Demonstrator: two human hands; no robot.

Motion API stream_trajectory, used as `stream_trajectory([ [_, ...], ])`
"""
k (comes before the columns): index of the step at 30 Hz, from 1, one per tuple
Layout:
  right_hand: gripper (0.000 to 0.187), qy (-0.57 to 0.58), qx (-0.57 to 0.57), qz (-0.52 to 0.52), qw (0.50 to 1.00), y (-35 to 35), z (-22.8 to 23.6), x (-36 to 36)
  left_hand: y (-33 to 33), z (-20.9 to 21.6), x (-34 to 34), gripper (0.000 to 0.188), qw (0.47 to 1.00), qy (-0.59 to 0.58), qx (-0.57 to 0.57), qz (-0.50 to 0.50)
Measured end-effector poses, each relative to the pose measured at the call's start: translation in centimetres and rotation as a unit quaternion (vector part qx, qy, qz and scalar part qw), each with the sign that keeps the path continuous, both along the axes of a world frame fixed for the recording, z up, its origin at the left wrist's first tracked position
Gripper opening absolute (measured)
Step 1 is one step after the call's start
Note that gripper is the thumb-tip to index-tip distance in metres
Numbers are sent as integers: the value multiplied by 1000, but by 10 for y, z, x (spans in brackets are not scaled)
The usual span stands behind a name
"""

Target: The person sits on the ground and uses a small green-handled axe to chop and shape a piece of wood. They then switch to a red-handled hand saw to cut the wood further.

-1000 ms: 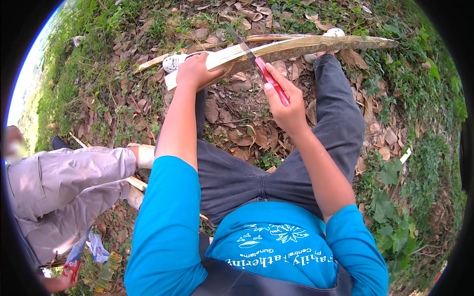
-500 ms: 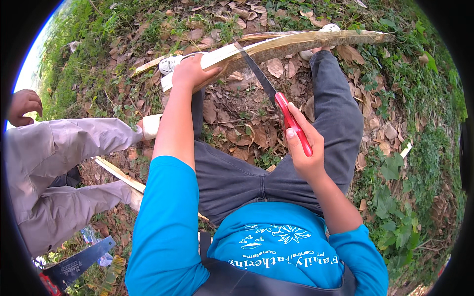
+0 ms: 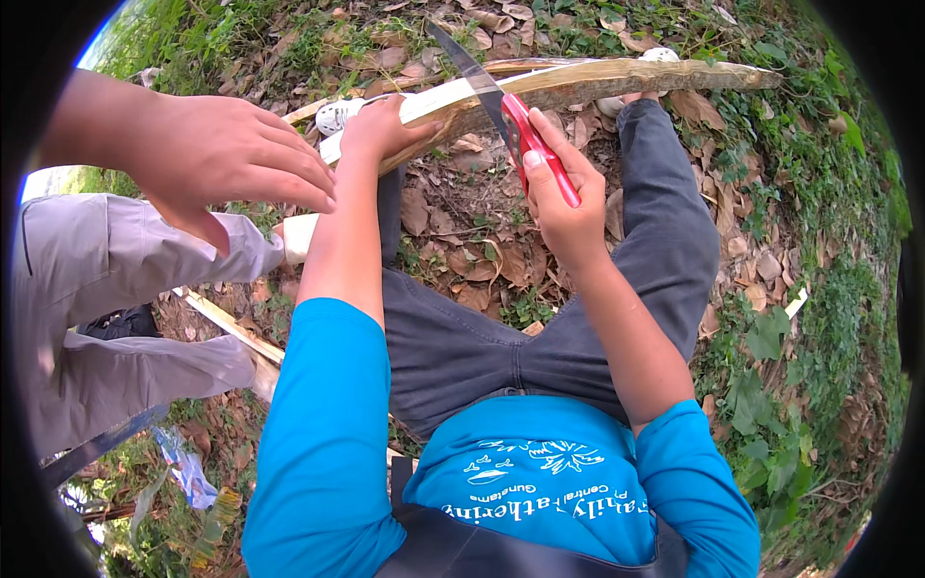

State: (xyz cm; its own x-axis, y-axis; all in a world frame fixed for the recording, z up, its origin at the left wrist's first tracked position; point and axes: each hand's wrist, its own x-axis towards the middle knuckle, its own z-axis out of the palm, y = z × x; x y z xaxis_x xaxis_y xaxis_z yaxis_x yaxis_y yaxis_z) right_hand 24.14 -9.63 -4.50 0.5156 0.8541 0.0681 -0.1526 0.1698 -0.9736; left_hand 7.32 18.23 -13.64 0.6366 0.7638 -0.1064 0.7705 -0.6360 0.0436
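Observation:
A long, slightly curved piece of split wood (image 3: pixel 617 85), pale on its cut face and brown along its edge, stretches across in front of me. My left hand (image 3: pixel 378 129) is closed around its left part. In my right hand (image 3: pixel 568 217) is the red handle of a pruning saw (image 3: pixel 525 120), with the fingers wrapped about it. The dark blade crosses the wood to the right of my left hand, its tip reaching beyond the far edge. Whether the teeth touch the wood, I cannot tell.
Another person's open hand (image 3: pixel 241 159) reaches in from the left, close to my left forearm; that person's light trousers (image 3: pixel 145 255) are below it. Pale wood strips (image 3: pixel 231 328) and a crumpled plastic wrapper (image 3: pixel 193 477) lie at left. Dry leaves (image 3: pixel 482 260) and green plants cover the ground.
My right hand has moved the saw forward and left, so more blade passes beyond the wood. The other person's hand has come in toward my left forearm. My left hand keeps its grip.

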Motion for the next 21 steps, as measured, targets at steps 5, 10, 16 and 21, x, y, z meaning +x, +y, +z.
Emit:
stream_trajectory([
  [5, 46, -16, -16, -11, 1000, 24, -6, 12, -3, 5, 5, 100, 1000, -7, -5, -3],
  [10, 46, -5, -29, 3, 1000, 33, -20, 12, -4, 0, 3, 99, 1000, -16, 6, 2],
  [16, 46, -34, -21, 6, 999, 31, -28, 16, -5, 8, 10, 96, 1000, 11, -18, 19],
  [21, 47, -45, -28, 25, 998, 29, -27, 15, -3, 3, 1, 96, 1000, -23, -4, 10],
])
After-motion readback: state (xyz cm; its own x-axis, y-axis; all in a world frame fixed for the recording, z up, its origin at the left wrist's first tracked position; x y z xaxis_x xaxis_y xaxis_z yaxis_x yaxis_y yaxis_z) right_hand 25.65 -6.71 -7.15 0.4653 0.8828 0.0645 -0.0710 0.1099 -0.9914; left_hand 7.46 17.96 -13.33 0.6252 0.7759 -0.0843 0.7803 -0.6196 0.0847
